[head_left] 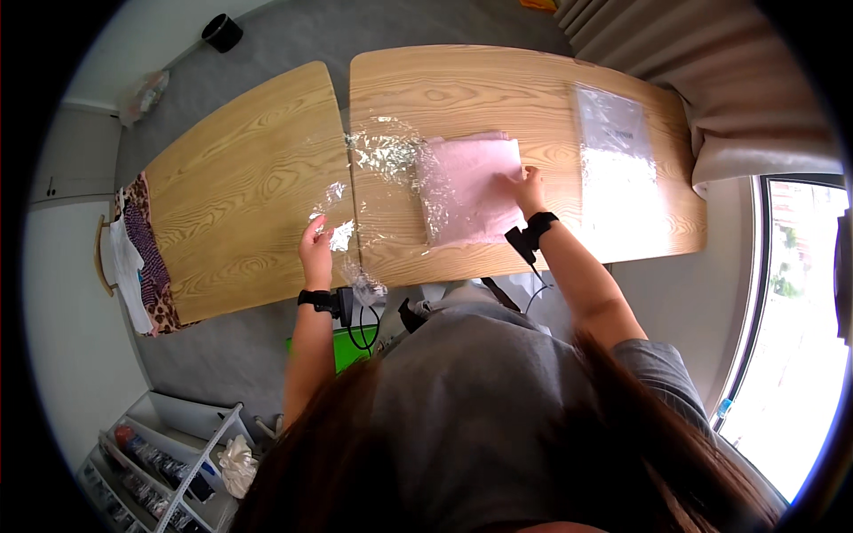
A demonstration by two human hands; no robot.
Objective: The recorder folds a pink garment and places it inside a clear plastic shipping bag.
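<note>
A folded pink cloth [475, 191] lies on the right-hand wooden table, its left part covered by a crinkled clear plastic bag [388, 158]. The bag spreads leftward across the gap between the tables, catching bright glints. My left hand [315, 251] is closed on the bag's loose left edge, fingers and thumb pinched together. At the cloth's right edge, my right hand [530, 189] has its thumb over the top and its fingers beside the edge, closed on the cloth. Whether its fingertips reach underneath is hidden.
A flat clear bag [613, 133] lies on the right-hand table [444, 67]. Patterned and white clothes [142, 258] with a wooden hanger [102, 258] hang over the left table's [240, 178] end. A grey shelf rack [191, 484] stands at lower left, and a curtain [711, 80] hangs at right.
</note>
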